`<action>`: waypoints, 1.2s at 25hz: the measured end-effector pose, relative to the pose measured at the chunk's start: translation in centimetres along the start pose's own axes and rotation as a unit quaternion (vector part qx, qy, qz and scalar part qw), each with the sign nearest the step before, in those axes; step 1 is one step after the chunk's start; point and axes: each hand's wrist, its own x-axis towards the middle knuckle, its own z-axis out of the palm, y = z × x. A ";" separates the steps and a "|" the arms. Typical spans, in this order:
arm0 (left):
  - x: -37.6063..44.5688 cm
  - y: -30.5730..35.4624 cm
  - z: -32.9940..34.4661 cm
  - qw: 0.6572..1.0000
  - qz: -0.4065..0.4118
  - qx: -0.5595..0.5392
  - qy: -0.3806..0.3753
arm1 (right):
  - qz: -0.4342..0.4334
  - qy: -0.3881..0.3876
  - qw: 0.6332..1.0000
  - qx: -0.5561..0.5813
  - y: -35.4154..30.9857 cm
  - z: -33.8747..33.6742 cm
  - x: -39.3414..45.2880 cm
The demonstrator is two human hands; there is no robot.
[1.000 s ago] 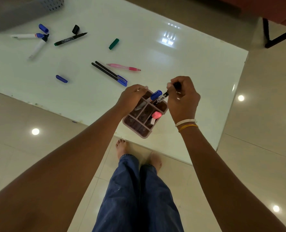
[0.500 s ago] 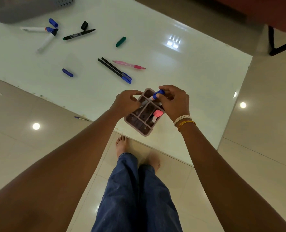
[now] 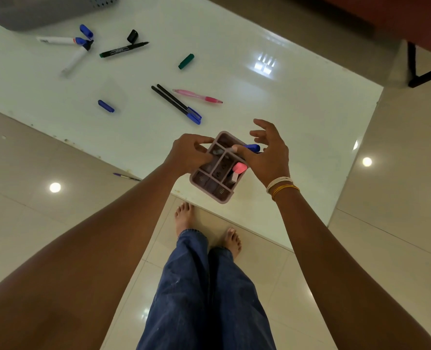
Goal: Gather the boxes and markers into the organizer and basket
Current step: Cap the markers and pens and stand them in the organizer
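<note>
A mauve compartment organizer (image 3: pixel 210 184) stands at the near edge of the white table (image 3: pixel 297 117). My left hand (image 3: pixel 188 155) grips its left rim. A pink highlighter (image 3: pixel 238 170) stands in a right-hand compartment. A blue-capped marker (image 3: pixel 254 148) sticks out of the far right compartment. My right hand (image 3: pixel 269 155) hovers beside it with fingers spread and the thumb touching the marker. Loose on the table lie two black pens with blue caps (image 3: pixel 175 104), a pink pen (image 3: pixel 196 96), a black marker (image 3: pixel 123 49) and two white markers (image 3: pixel 58 40).
A grey basket (image 3: pixel 32 13) sits at the table's far left corner. Loose caps lie about: green (image 3: pixel 186 61), black (image 3: pixel 132 36), blue (image 3: pixel 106 106) and blue (image 3: pixel 86 30). A purple pen (image 3: pixel 126 176) lies on the tiled floor. My bare feet stand under the table edge.
My right hand lowered a black marker into the organizer beside the blue-capped one, then spread its fingers. My left hand kept hold of the rim.
</note>
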 end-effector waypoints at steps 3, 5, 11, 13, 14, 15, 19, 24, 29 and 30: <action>-0.4 -0.7 -0.3 0.995 -0.047 -0.084 0.024 | 0.055 0.018 0.997 0.041 0.3 0.4 -0.5; -0.7 -1.2 -0.3 0.990 -0.067 -0.121 0.036 | 0.128 0.027 0.986 0.105 0.4 1.0 -0.7; -0.9 -0.5 1.4 0.962 -0.119 -0.236 0.066 | 0.200 -0.042 0.976 0.077 0.0 2.6 -1.0; -0.6 0.3 2.0 0.949 -0.127 -0.280 0.074 | 0.179 -0.005 0.982 0.057 -0.4 2.6 -0.3; -0.3 0.8 2.3 0.941 -0.133 -0.301 0.077 | 0.171 0.009 0.984 0.053 -0.6 2.5 0.2; 0.0 1.4 2.4 0.934 -0.138 -0.320 0.078 | 0.166 0.017 0.985 0.045 -0.8 2.4 0.8; 1.1 2.5 2.1 0.917 -0.154 -0.364 0.050 | 0.185 0.031 0.982 0.023 -1.8 1.8 2.8; 1.5 0.7 -0.8 0.912 -0.179 -0.359 0.089 | 0.103 0.175 0.973 -0.112 -2.6 3.2 3.4; 2.5 -2.2 -4.7 0.921 -0.189 -0.324 0.109 | -0.044 0.254 0.950 -0.175 -6.4 7.1 4.3; 2.8 -2.8 -5.6 0.920 -0.194 -0.322 0.111 | -0.059 0.252 0.951 -0.171 -7.1 8.0 4.7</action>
